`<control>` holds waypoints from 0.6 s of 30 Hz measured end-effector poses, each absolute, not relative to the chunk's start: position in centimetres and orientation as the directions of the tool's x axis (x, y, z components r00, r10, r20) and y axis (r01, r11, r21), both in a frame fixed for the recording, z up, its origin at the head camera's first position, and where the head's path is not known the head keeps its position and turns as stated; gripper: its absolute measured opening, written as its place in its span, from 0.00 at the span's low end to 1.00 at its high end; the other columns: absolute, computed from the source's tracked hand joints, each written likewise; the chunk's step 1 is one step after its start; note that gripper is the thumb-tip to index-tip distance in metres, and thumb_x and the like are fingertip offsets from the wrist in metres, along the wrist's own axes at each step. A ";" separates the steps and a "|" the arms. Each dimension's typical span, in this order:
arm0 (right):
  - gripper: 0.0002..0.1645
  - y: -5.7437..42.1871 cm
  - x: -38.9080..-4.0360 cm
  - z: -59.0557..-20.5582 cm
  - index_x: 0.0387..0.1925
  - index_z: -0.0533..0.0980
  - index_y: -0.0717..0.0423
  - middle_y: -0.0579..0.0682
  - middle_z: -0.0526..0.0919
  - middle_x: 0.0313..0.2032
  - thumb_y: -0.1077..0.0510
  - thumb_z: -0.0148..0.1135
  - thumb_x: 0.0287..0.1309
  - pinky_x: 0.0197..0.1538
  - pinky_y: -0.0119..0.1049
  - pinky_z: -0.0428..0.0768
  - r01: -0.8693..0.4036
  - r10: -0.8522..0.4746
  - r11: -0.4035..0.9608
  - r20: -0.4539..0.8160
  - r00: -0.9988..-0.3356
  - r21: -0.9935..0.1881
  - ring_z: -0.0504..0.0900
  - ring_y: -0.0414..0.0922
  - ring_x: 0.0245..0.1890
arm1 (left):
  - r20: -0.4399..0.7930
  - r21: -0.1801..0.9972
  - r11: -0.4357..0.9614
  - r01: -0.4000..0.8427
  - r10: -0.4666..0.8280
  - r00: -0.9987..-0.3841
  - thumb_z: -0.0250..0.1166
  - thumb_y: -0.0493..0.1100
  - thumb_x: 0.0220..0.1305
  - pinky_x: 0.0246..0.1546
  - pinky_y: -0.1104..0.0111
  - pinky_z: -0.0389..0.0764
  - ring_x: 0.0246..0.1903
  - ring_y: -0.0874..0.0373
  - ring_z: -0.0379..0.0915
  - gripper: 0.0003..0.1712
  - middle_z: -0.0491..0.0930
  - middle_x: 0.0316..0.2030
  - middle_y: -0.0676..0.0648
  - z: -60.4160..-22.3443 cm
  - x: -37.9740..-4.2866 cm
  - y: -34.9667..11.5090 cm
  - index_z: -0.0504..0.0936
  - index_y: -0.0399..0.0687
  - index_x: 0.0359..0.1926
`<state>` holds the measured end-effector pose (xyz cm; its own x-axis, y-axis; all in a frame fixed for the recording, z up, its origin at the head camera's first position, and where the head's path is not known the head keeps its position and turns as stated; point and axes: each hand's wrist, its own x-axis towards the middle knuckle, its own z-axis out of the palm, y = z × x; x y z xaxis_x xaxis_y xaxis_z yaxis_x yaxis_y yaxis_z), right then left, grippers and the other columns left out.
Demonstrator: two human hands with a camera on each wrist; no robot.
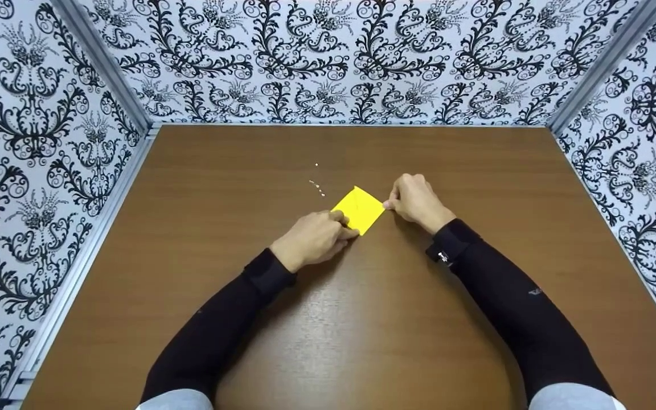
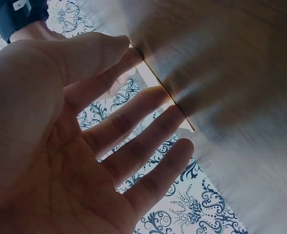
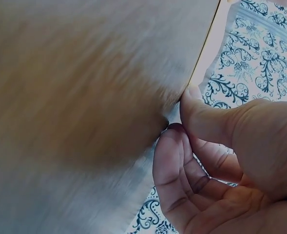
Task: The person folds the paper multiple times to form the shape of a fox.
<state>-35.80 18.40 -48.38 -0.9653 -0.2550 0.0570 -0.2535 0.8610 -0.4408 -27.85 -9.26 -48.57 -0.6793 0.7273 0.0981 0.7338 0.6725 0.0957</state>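
A small square of yellow paper, with faint fold lines across its face, lies turned like a diamond near the middle of the table. My left hand holds it down from the near left, fingers stretched out onto the paper. In the left wrist view those fingertips line up along the thin paper edge, the thumb beside them. At the paper's right corner, my right hand pinches with thumb and curled fingers. The right wrist view shows the right thumb on that corner and the index fingertip close by, against the tabletop.
The brown wooden table spreads out around both hands. A few tiny white specks lie just beyond the paper, toward the left. Patterned black-and-white panels in metal frames stand along the back and both sides.
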 end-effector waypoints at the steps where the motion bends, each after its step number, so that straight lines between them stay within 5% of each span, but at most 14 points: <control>1: 0.13 18.4 -35.8 -48.4 0.31 0.92 0.59 0.56 0.94 0.34 0.56 0.84 0.71 0.42 0.47 0.85 -0.251 -0.252 0.861 0.057 -0.966 -0.442 0.85 0.53 0.33 | 0.099 0.093 0.673 0.734 0.727 -0.679 0.74 0.41 0.82 0.56 0.47 0.96 0.56 0.38 0.92 0.21 0.90 0.64 0.40 -48.6 -27.9 -9.2 0.94 0.62 0.69; 18: 0.05 16.9 -33.5 -47.6 0.38 0.94 0.59 0.56 0.95 0.38 0.61 0.78 0.72 0.43 0.45 0.85 -0.345 -0.315 0.830 0.141 -0.939 -0.439 0.88 0.54 0.38 | 0.100 0.088 0.656 0.750 0.743 -0.661 0.74 0.41 0.81 0.55 0.47 0.96 0.54 0.36 0.92 0.20 0.90 0.63 0.39 -48.5 -27.9 -9.3 0.94 0.61 0.69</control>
<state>-33.47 16.87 -47.61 -0.9385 -0.3152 0.1409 -0.3446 0.8296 -0.4393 -27.90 -9.29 -48.52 -0.6615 0.7433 0.1000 0.7500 0.6556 0.0879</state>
